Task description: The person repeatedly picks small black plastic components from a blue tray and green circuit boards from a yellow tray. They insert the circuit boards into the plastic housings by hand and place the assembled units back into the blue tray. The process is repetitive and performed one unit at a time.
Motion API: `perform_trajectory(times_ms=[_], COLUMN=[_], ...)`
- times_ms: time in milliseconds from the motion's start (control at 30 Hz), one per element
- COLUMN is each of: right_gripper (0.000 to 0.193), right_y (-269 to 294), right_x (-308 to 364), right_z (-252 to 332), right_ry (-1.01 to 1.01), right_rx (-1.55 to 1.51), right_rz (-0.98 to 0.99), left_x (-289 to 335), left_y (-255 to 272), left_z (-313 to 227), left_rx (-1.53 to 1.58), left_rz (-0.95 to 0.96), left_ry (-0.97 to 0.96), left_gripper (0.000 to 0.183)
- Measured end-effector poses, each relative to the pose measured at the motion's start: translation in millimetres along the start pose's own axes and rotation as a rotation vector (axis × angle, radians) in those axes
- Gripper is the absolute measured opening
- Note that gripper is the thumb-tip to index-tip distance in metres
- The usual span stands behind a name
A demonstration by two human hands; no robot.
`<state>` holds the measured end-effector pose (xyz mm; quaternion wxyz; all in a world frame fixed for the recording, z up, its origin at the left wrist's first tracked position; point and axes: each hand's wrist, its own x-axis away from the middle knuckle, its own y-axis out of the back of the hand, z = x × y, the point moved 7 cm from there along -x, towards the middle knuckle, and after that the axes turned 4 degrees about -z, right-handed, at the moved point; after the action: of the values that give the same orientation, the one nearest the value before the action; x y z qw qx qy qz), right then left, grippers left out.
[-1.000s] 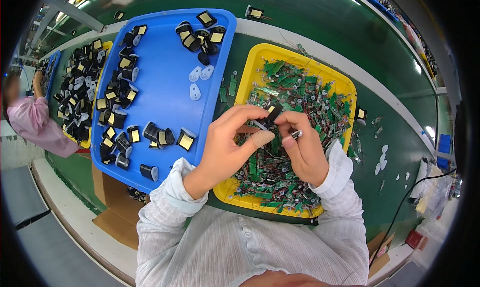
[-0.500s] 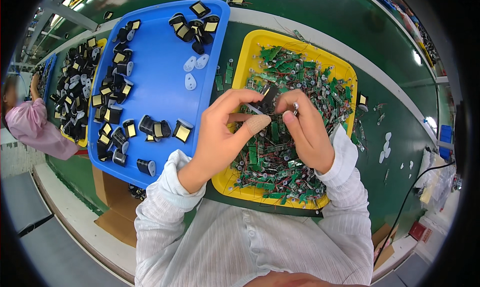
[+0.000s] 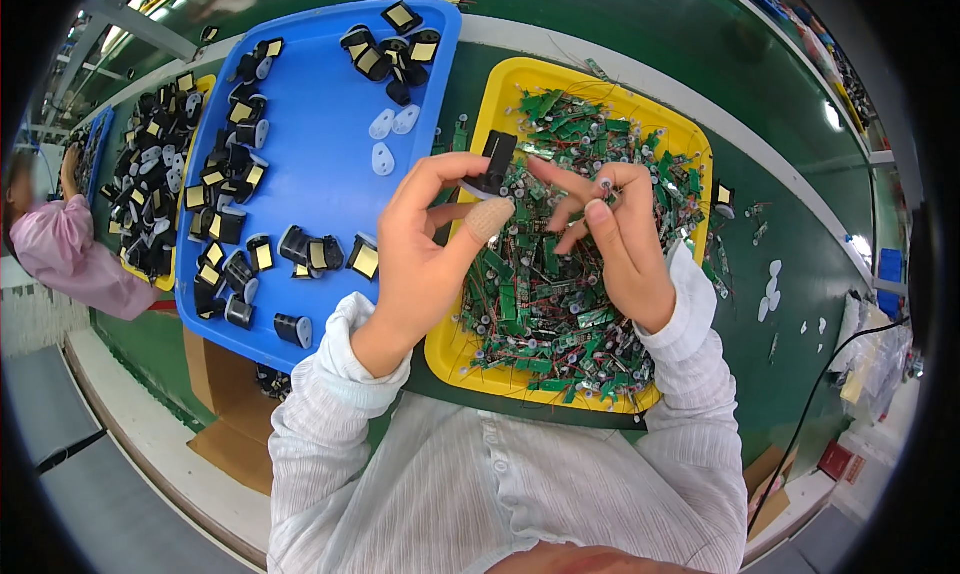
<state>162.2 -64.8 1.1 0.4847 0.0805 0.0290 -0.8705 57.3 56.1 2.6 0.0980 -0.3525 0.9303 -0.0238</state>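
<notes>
My left hand pinches a small black plastic housing between fingers and a thumb wrapped in a tan bandage. The housing is tilted, with a pale edge along its lower side. To the right, my right hand holds a tiny round component by the thumb and a finger, while other fingers stretch toward the housing. Its details are too small to make out. Both hands hover over a yellow tray heaped with green circuit boards, thin wires and small round parts.
A blue tray at the left carries several black housings with yellowish pads and a few loose grey covers. Farther left stand another yellow tray of housings and a person in pink. White pieces lie on the green table at right.
My left hand has moved slightly left, drawing the black housing away from my right hand and turning it more upright. The right hand's fingers have spread, with the small component still held.
</notes>
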Motion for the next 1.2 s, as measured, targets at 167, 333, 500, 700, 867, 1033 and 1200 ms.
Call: perform_trajectory(times_ms=[167, 333, 500, 700, 867, 1033, 1200], right_gripper=[0.009, 0.013, 0.015, 0.016, 0.017, 0.021, 0.023], right_y=[3, 1, 1, 0, -1, -5, -8], right_x=[4, 7, 11, 9, 10, 15, 20], right_z=[16, 44, 42, 47, 50, 57, 61], right_ry=[-0.002, 0.274, 0.291, 0.345, 0.369, 0.527, 0.68], right_rx=[0.216, 0.503, 0.428, 0.51, 0.546, 0.629, 0.654], right_rz=[-0.088, -0.185, -0.235, -0.201, -0.203, -0.235, -0.254], left_x=[3, 9, 11, 11, 13, 14, 14], left_y=[-8, -21, -24, -24, -27, -27, -28], left_z=[6, 1, 0, -5, -6, -7, -6], left_rx=[0.045, -0.027, -0.019, -0.036, -0.119, -0.085, -0.066], left_rz=[0.065, 0.144, 0.166, 0.154, 0.228, 0.231, 0.24], left_ry=[0.131, 0.073, 0.056, 0.019, -0.02, -0.023, 0.026], left_gripper=[0.027, 0.028, 0.029, 0.028, 0.033, 0.033, 0.032])
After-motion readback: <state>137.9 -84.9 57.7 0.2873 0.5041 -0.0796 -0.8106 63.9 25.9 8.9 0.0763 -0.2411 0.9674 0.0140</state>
